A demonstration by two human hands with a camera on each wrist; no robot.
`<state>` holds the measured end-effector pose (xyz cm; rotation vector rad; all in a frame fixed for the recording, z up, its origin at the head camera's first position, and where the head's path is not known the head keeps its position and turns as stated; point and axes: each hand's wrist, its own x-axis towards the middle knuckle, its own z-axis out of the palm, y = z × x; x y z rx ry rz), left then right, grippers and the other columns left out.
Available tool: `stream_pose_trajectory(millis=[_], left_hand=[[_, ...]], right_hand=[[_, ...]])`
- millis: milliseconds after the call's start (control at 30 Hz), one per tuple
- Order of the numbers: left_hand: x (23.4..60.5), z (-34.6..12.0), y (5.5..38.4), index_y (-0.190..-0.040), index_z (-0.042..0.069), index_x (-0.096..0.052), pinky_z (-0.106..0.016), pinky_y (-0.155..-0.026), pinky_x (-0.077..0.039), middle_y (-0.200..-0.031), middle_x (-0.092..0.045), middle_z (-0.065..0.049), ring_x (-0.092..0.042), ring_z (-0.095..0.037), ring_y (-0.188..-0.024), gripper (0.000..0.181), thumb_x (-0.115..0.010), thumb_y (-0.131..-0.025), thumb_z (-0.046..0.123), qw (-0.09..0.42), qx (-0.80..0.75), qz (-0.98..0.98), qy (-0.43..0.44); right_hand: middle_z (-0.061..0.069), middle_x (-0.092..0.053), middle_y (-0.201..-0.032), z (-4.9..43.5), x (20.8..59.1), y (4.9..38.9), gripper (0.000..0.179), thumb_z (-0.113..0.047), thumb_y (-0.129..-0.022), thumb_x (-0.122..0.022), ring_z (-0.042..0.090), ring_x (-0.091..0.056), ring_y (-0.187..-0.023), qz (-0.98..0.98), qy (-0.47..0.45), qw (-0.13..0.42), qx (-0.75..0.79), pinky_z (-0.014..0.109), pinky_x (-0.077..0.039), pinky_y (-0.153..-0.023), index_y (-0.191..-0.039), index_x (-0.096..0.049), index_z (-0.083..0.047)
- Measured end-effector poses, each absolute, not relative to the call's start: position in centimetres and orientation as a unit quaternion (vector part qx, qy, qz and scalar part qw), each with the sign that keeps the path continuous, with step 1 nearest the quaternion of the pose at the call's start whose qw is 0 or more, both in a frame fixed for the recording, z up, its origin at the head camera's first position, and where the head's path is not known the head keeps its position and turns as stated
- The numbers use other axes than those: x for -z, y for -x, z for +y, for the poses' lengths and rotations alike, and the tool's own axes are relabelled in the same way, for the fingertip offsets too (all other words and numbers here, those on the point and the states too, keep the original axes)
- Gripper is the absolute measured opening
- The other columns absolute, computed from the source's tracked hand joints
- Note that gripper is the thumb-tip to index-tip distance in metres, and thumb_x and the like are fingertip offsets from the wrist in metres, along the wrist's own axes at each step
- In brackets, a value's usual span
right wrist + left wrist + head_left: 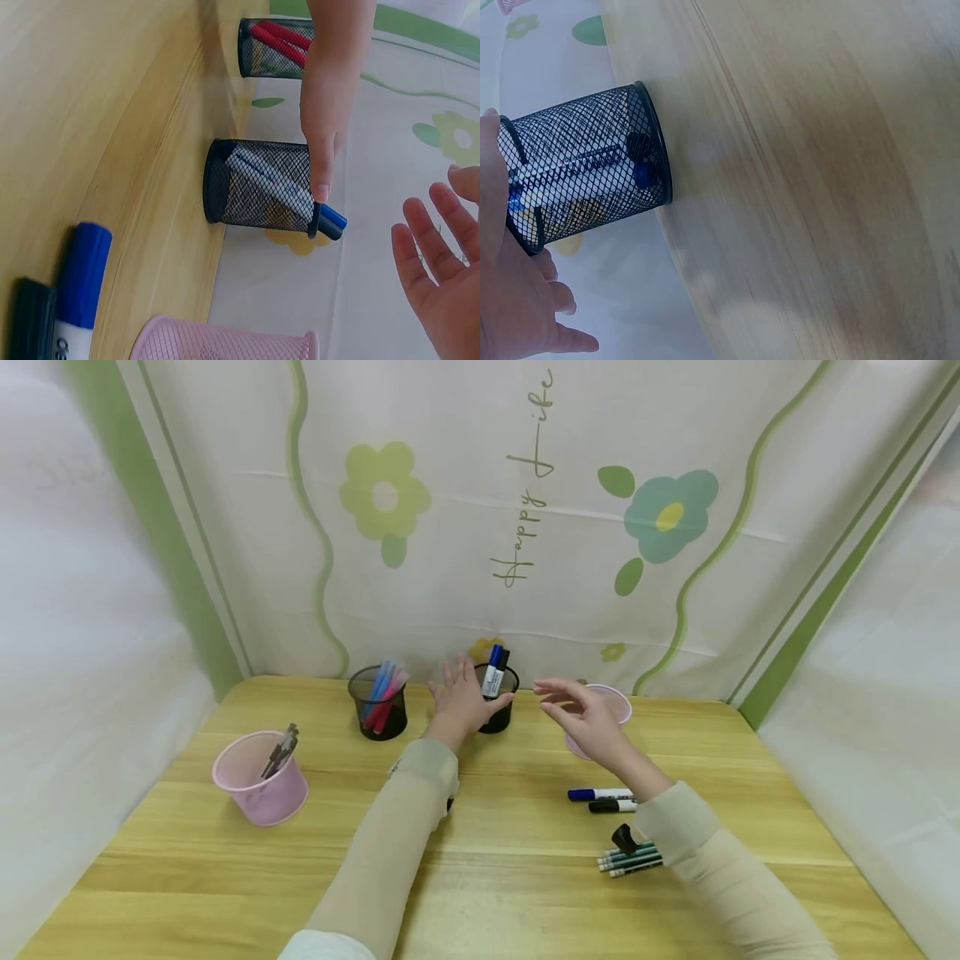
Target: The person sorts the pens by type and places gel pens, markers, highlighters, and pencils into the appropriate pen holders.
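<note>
A black mesh pen cup (495, 723) stands at the back of the table, with a blue-capped marker (492, 670) and a black-capped marker (502, 677) leaning inside. My left hand (459, 703) is at this cup's left side, fingers spread and thumb touching the rim. In the left wrist view, the mesh cup (585, 161) shows upright on the tabletop beside that hand. My right hand (588, 722) is raised to the right of the cup, its fingers loosely bent and holding nothing. Behind it, a pink cup (617, 702) is partly hidden.
Another black mesh cup (390, 727) holds blue and red pens. A pink cup (272, 797) with dark pens stands at the left. A blue-capped marker (596, 794), a black-capped marker (611, 807) and several green pencils (633, 862) lie near my right forearm. A printed curtain (450, 585) hangs behind.
</note>
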<state>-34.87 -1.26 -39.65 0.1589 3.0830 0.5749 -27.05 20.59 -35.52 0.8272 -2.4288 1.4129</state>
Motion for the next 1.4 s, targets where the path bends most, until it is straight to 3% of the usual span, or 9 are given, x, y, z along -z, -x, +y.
stream_pose_trajectory(millis=[233, 600, 1033, 1233, 1400], left_hand=[[39.7, -1.3, 34.8, -0.164, 0.002, -0.005, -0.068, -0.118, -0.007, -0.171, -0.001, -0.016, 0.003, -0.038, -0.156, 0.112, -0.046, -0.093, 0.078, 0.004, -0.196, 0.979, -0.052], [39.4, -1.3, 34.7, -0.164, 0.002, -0.006, -0.069, -0.118, -0.009, -0.171, -0.002, -0.016, 0.001, -0.039, -0.156, 0.112, -0.047, -0.093, 0.078, 0.003, -0.191, 0.980, -0.054], [39.5, -1.3, 34.7, -0.164, 0.002, -0.005, -0.070, -0.118, -0.008, -0.171, -0.001, -0.016, 0.003, -0.039, -0.156, 0.112, -0.045, -0.093, 0.079, 0.004, -0.184, 0.981, -0.055], [39.7, -1.2, 34.9, -0.164, 0.004, -0.002, -0.069, -0.118, -0.004, -0.171, 0.003, -0.014, 0.007, -0.038, -0.155, 0.114, -0.044, -0.092, 0.081, 0.017, -0.190, 0.980, -0.051], [39.8, -1.3, 35.2, -0.164, 0.004, -0.001, -0.069, -0.118, -0.004, -0.171, 0.003, -0.014, 0.007, -0.038, -0.155, 0.113, -0.046, -0.093, 0.079, 0.016, -0.196, 0.979, -0.052]], right_hand=[[0.018, -0.070, -0.123, 22.1, 35.6, 26.3, 0.034, 0.006, -0.096, -0.066, 0.031, -0.069, -0.106, -0.816, -0.341, 0.125, -0.450, 0.024, -0.055, -0.089, -0.130, -0.067, 0.001], [0.018, -0.068, -0.128, 24.5, 36.0, 25.1, 0.036, 0.008, -0.095, -0.066, 0.035, -0.068, -0.110, -0.837, -0.380, 0.101, -0.380, 0.048, -0.057, -0.089, -0.131, -0.066, 0.004], [0.013, -0.072, -0.119, 27.5, 37.4, 24.7, 0.046, 0.018, -0.079, -0.077, 0.021, -0.069, -0.096, -0.839, -0.434, 0.153, -0.290, 0.042, -0.060, -0.076, -0.122, -0.070, 0.002], [0.011, -0.072, -0.118, 28.6, 38.4, 24.7, 0.048, 0.016, -0.079, -0.079, 0.027, -0.069, -0.091, -0.838, -0.441, 0.131, -0.293, 0.044, -0.060, -0.073, -0.122, -0.069, 0.000], [0.008, -0.074, -0.114, 29.5, 39.2, 24.6, 0.039, 0.014, -0.082, -0.077, 0.025, -0.070, -0.098, -0.858, -0.419, 0.097, -0.282, 0.047, -0.060, -0.079, -0.118, -0.072, 0.000]])
